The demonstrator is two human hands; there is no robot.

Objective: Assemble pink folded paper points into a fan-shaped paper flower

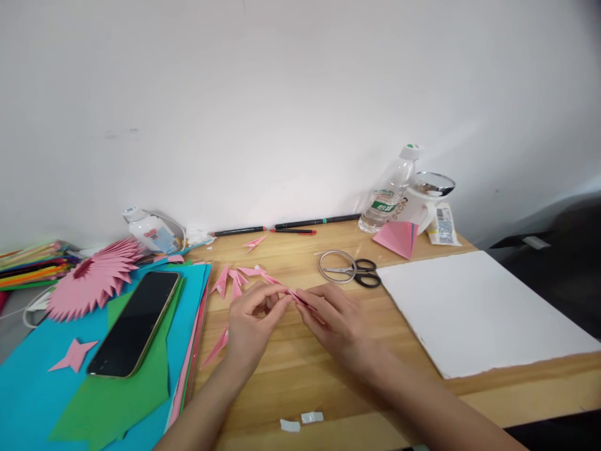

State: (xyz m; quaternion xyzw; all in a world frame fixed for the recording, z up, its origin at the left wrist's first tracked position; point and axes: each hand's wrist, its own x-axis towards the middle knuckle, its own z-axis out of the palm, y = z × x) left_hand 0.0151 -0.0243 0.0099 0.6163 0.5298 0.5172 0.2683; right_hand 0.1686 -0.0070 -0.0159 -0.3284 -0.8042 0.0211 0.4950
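Both hands meet over the wooden table around a small piece of folded pink paper (295, 295). My left hand (256, 319) pinches its left end between thumb and forefinger. On the other side, my right hand (335, 319) has its fingers closed on the right end, covering much of it. Several folded pink paper pieces (236, 280) lie just beyond my left hand, and another folded pink piece (217, 347) rests beside my left wrist. Two small white strips (300, 421) lie between my forearms near the front edge.
Scissors (366, 273) and a ring (337, 266) lie beyond my right hand. A white board (488, 313) is at right; a bottle (389, 194) and mug (425, 200) stand behind. At left, a phone (136, 322) and pink folded-paper wheel (96, 282) rest on coloured paper (32, 388).
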